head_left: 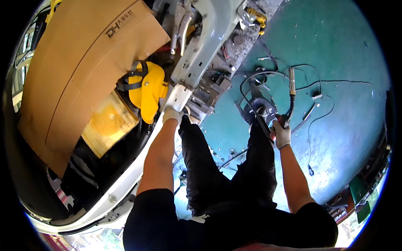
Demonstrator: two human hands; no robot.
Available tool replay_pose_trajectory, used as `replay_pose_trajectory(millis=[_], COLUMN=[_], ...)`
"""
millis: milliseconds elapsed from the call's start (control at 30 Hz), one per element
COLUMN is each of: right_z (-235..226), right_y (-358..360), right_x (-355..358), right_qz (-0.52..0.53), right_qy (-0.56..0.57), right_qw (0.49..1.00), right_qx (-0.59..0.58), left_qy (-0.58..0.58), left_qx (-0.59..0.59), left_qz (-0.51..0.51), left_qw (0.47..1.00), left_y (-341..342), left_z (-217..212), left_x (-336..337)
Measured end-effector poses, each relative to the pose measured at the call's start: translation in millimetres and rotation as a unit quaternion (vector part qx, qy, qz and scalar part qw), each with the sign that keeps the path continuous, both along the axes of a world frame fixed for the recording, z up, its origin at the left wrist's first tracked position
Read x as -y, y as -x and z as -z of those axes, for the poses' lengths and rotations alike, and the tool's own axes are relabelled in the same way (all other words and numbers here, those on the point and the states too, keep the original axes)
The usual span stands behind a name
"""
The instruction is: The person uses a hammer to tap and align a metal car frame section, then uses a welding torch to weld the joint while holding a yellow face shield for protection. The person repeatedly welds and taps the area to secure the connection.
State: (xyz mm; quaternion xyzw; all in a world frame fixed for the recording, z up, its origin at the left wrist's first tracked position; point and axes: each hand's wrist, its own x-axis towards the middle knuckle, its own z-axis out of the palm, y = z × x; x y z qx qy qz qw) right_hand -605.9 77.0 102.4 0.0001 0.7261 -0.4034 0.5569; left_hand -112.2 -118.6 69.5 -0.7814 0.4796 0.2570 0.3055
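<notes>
My right hand (282, 133), in a pale work glove, is closed around the handle of a welding torch (292, 90). The torch's metal nozzle points away from me, and its black cable loops over the floor. Also gloved, my left hand (171, 114) rests on the car's pale door sill (180, 95) by my left knee; its fingers are too small and covered to make out. Beside it, inside the car, lies a yellow welding helmet (146, 90) with a black headband. Farther along the body frame, locking pliers (181, 31) hang near the bare metal pillar (209, 37).
A big cardboard sheet (79, 71) covers much of the car's inside, next to a stained yellowish block (109, 123). Cables (335, 81) trail across the green floor (335, 46). A yellow power tool (256, 19) lies beyond the pillar. Parts are piled at the right edge.
</notes>
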Motion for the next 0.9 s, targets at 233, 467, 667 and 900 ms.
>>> replay_pose_trajectory(millis=[233,467,667,900], right_z=[-53,-128,-183,-188], right_y=[-49,-61,-65,-65], right_x=[-3,32,123,198], right_qz=[0.048,-0.048,-0.230,-0.221], right_qy=[-0.009,0.012,0.039,0.081], right_qw=[0.998,0.998,0.963,0.962], right_qx=[-0.030,-0.046,-0.133,-0.135], left_qy=[0.101,0.346,0.259,0.202], left_qx=[-0.265,-0.364,-0.419,-0.351], left_qz=[-0.021,-0.633,-0.665,-0.700], left_qw=[0.959,0.590,0.561,0.588], left_y=[-84,-197,-177,-166], left_z=[27,-2,-22,-22], left_x=[-37,-40,14,18])
